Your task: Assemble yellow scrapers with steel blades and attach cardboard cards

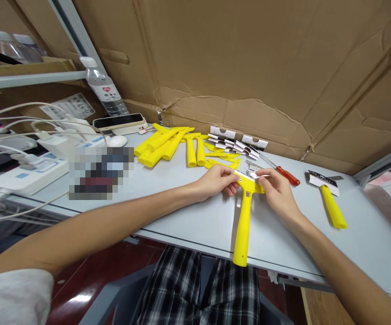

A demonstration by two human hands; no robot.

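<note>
A yellow scraper (244,221) hangs head up between my hands, its long handle pointing down over the front edge of the table. My left hand (219,183) pinches the left end of its wide head between thumb and fingers. At the head's right end, my right hand (276,192) has thumb and forefinger closed on it; whether these fingers also hold a small part, I cannot make out. A pale strip lies along the top of the head. Just behind are small metal pieces (249,173), too small to name surely.
Several yellow handles (163,144) lie piled at the back, beside white-and-black card sleeves (227,142). A red-handled screwdriver (287,176) lies right of them. A scraper in a card sleeve (332,205) is further right. Left are a power strip (46,167), cables, a phone (119,121) and a bottle (105,90).
</note>
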